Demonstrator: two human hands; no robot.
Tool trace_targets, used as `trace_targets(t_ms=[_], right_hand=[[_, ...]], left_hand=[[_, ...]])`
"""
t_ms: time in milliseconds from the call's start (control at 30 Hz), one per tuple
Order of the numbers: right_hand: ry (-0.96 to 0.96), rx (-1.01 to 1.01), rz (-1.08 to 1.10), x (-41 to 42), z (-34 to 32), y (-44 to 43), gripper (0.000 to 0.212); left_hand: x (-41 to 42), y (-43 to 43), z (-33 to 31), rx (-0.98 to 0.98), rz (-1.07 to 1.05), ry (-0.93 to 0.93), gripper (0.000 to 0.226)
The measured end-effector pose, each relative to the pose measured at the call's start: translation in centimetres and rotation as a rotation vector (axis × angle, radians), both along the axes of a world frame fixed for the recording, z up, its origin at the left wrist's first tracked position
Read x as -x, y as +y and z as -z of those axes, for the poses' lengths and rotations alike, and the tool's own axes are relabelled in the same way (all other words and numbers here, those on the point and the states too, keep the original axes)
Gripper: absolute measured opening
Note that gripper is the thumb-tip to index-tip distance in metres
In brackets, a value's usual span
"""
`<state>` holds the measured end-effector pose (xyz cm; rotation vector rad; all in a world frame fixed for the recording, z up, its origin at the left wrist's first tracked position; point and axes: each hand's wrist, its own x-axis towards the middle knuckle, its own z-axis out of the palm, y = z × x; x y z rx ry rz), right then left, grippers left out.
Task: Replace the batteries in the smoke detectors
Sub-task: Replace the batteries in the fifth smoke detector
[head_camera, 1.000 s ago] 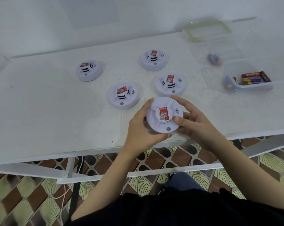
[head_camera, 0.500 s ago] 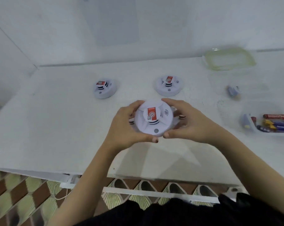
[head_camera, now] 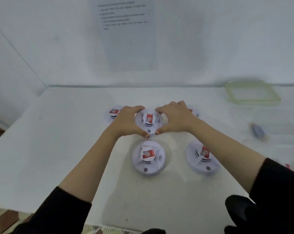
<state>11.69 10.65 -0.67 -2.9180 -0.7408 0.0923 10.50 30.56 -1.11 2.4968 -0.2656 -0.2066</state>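
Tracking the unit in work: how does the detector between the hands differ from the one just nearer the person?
The held detector is gripped by the left hand and right hand; the near detector lies untouched. The held detector's red label stands straight, the near detector's slants. Both are round and white.

workroom: white table [head_camera: 58, 149], posted instruction sheet [head_camera: 129, 39]
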Motion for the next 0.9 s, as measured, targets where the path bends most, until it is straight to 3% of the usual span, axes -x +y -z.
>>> trace_targets(t_ms=[100, 333, 500, 633, 733, 900], right_hand=[[0.035, 0.004, 0.039, -1.4, 0.1, 0.8, 0.064], [0.152, -0.122, 0.181, -2.1, 0.4, 1.9, 0.064], [0.109, -0.139, 0.229, -1.9, 0.6, 4.1, 0.060], [0.014, -0.248, 0.185, -1.8, 0.8, 8.4, 0.060], [0.044, -0.178, 0.144, -2.2, 1.2, 11.7, 0.073], [0.072, -0.115, 0.111, -2.7, 2.1, 15.1, 0.097]], left_hand=[[-1.8, 0.7, 0.4, -0.145, 0.039, -0.040, 0.100], [-4.0, 1.9, 1.9, -0.280, 0.159, -0.148, 0.108], [-3.0, 3.4, 2.2, -0.194, 0.174, -0.293, 0.106], [0.5, 8.5, 3.8, -0.035, 0.047, -0.453, 0.092], [3.3, 13.5, 5.4, -0.059, -0.064, -0.479, 0.081], [6.5, 18.4, 7.8, -0.081, -0.159, -0.322, 0.078]])
